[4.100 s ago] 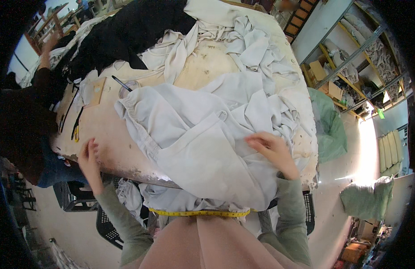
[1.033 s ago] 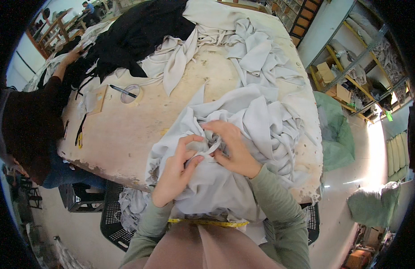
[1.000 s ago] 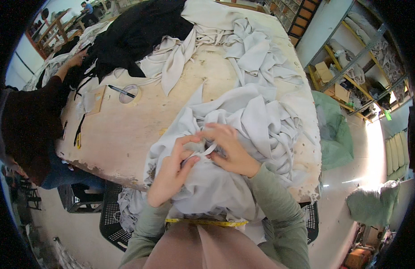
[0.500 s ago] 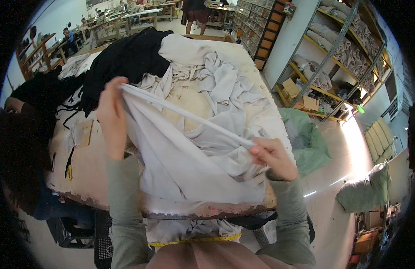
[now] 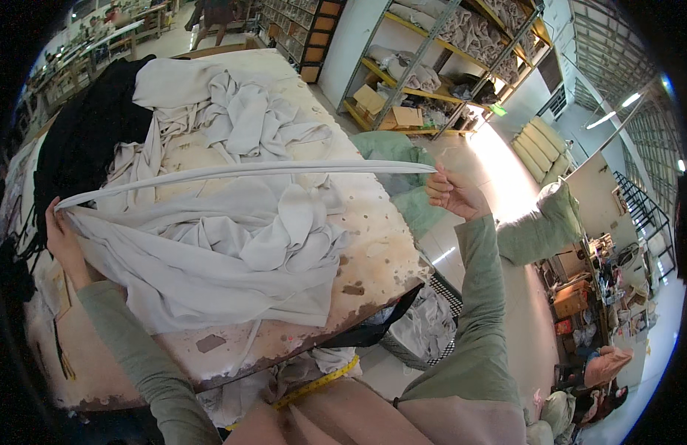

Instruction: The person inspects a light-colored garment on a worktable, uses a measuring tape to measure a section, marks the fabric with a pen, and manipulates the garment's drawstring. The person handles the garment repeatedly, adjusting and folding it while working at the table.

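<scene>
A long, narrow pale grey band (image 5: 299, 167) stretches nearly straight across the table (image 5: 373, 245) between my two hands. My left hand (image 5: 66, 241) pinches its left end, where a large pale grey fabric piece (image 5: 195, 274) hangs from it and spreads in loose folds over the table. My right hand (image 5: 454, 194) grips the band's other end, raised out past the table's right edge. Below that band, a loose thin strip (image 5: 245, 350) trails over the front edge. A yellow tape measure (image 5: 317, 383) lies low in view, near my body.
Black fabric (image 5: 84, 126) and pale piles (image 5: 239, 115) cover the table's back. At the right stand shelving (image 5: 403, 89) with rolls and boxes, green sacks (image 5: 536, 226), and a crate (image 5: 421, 322) of fabric. A person (image 5: 206, 16) is in the background.
Earlier both my hands worked bunched fabric at the table's centre. They have since pulled the band out long, my right hand moving up and rightward. The view has swung to the right.
</scene>
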